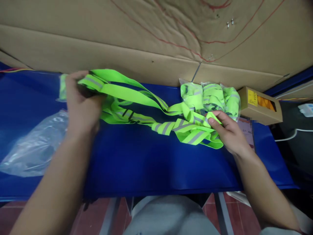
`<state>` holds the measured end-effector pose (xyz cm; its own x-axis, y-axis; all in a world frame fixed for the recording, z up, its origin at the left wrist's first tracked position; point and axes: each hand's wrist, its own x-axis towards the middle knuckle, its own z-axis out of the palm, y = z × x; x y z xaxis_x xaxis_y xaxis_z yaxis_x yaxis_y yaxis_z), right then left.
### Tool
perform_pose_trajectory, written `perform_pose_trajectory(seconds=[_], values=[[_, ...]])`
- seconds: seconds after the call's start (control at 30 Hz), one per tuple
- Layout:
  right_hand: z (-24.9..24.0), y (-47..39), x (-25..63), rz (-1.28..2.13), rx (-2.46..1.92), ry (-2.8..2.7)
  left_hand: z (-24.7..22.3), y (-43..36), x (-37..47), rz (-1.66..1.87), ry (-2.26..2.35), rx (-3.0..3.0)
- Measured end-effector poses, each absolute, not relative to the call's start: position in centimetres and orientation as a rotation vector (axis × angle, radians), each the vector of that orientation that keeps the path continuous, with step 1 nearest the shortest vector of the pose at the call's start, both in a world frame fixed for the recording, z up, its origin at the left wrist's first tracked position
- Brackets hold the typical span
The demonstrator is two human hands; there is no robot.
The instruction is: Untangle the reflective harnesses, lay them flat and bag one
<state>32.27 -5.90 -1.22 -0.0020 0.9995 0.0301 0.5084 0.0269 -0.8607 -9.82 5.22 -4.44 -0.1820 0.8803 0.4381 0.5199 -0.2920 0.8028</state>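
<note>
A neon-green reflective strap [137, 94] with grey stripes and black buckles is stretched in loops between my two hands. My left hand [84, 101], slightly blurred, is closed around its bunched left end. On the right, my right hand [226, 130] pinches a folded end of the strap between thumb and fingers. The middle part twists and crosses over itself above the blue table [156, 163]. Just behind my right hand lie several clear bags [192, 94] of similar green straps.
A crumpled clear plastic bag [36, 143] lies at the left, with a green packet [63, 88] behind it. A cardboard box [260, 106] with orange contents stands at the back right. A cardboard-covered wall [122, 52] with red strings rises behind the table. A white cable [288, 137] runs at far right.
</note>
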Motion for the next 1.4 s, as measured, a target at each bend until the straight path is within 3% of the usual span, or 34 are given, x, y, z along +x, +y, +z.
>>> perform_pose_trajectory(seconds=[0.1,0.3,0.5,0.7,0.87,0.97,1.23,1.4], values=[[-1.6,-6.0,31.9,0.965,-1.445,-1.569,-3.5,3.7,-8.2,1.465,1.563,1.751],[-1.5,-6.7,31.1,0.831,-1.300,-1.819,-2.8,1.5,-6.0,1.039,1.824,2.071],[-1.2,-6.9,31.3,0.771,-1.546,-2.030,-2.2,0.4,-4.3,0.824,2.015,2.107],[-2.5,-6.7,32.4,0.302,-1.858,-2.095,-1.7,-0.6,-3.6,0.830,2.172,2.304],[-1.5,-7.6,30.9,0.016,-1.514,-2.250,-2.7,-0.9,-3.4,0.647,1.678,2.772],[-1.2,-8.0,29.7,0.122,-1.423,-2.332,-3.1,-0.8,-3.7,0.563,1.621,2.772],[-1.9,-8.6,28.6,0.307,-1.904,-2.277,-1.2,-1.5,-4.7,0.474,2.073,2.680],[-1.5,-8.7,27.9,0.537,-1.909,-2.325,-1.0,-2.0,-3.2,0.678,1.810,2.861]])
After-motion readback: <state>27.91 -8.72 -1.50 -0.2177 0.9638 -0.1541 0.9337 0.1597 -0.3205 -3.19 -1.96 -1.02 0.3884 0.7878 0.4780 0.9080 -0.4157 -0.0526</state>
